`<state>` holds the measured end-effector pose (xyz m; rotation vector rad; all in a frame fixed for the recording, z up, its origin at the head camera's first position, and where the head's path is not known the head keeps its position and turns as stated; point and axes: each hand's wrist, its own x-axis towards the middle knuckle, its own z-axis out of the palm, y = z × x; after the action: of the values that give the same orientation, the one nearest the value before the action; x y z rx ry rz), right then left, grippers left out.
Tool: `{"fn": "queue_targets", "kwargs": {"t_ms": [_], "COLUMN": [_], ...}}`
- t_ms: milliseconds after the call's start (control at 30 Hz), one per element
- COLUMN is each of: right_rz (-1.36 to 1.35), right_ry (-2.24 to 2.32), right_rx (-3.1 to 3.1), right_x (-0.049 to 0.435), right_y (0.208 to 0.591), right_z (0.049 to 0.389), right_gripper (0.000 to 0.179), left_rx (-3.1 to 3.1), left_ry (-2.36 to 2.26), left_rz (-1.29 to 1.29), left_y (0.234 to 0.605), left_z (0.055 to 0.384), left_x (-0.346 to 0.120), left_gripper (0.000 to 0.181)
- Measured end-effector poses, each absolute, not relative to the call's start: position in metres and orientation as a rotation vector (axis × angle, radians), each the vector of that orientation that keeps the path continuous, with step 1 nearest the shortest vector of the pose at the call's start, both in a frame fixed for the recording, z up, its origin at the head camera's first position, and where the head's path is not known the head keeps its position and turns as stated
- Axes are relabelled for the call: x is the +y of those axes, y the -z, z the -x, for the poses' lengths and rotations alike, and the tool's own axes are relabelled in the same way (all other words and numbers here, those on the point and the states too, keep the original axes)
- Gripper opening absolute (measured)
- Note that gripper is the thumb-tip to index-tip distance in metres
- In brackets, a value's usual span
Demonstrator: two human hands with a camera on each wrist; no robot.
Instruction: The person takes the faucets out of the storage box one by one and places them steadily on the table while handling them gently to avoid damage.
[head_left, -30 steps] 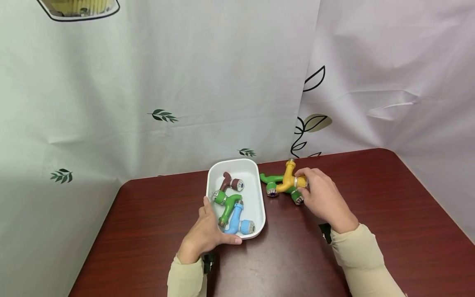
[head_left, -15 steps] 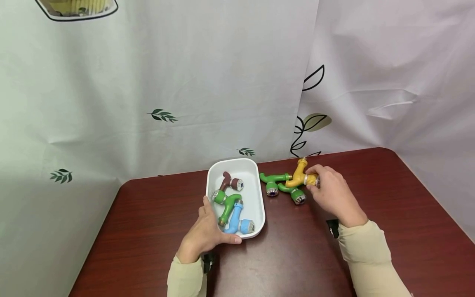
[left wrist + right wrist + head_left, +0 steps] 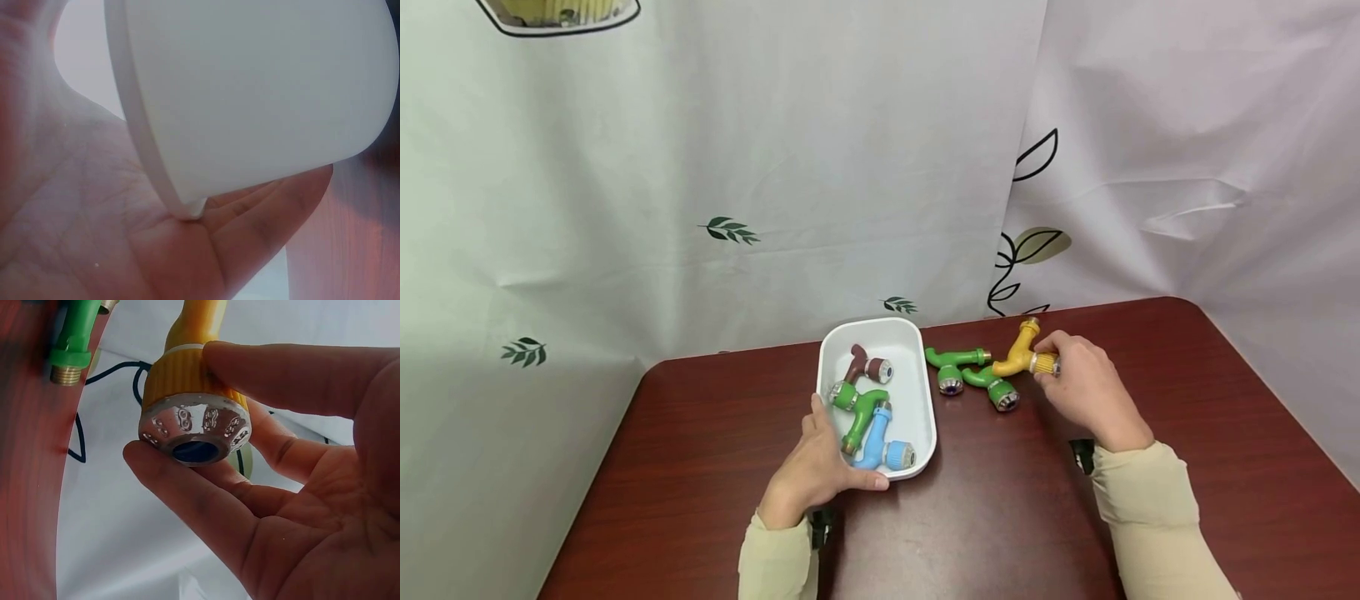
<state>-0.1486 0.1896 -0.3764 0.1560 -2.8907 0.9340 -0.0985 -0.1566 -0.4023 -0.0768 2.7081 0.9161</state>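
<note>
At the near-left corner of a white tray (image 3: pixel 928 417), my left hand (image 3: pixel 811 471) grips the tray, thumb along the near side and fingers along the left side. In the left wrist view the palm and fingers lie against the tray's outer wall (image 3: pixel 262 94). Inside lie a brown tap (image 3: pixel 857 367), a green tap (image 3: pixel 867 415) and a light blue tap (image 3: pixel 876 442). My right hand (image 3: pixel 1086 387) pinches the ribbed knob of a yellow tap (image 3: pixel 1021 352) between thumb and fingers; its clear-capped end faces the right wrist camera.
Two green taps lie on the dark red table right of the tray: one (image 3: pixel 951 365) close to its side, the other (image 3: pixel 992 385) beside the yellow tap's spout. A pale printed curtain (image 3: pixel 850 208) hangs behind the table's far edge.
My right hand has moved right with the yellow tap, away from over the two green taps, which show more fully now. The left hand and tray have stayed put.
</note>
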Motion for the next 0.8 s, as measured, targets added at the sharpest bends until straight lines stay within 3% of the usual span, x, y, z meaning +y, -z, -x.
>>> {"fn": "queue_targets", "kwargs": {"t_ms": [800], "right_rz": [-0.104], "right_ry": [-0.924], "right_rx": [-2.944], "right_x": [0.208], "right_y": [0.385], "right_z": [0.154], "right_gripper": [0.028], "left_rx": [2.704], "left_ry": [-0.919], "left_rz": [0.086], "left_y": [0.403], "left_z": [0.100], "left_x": [-0.157], "left_gripper": [0.161]}}
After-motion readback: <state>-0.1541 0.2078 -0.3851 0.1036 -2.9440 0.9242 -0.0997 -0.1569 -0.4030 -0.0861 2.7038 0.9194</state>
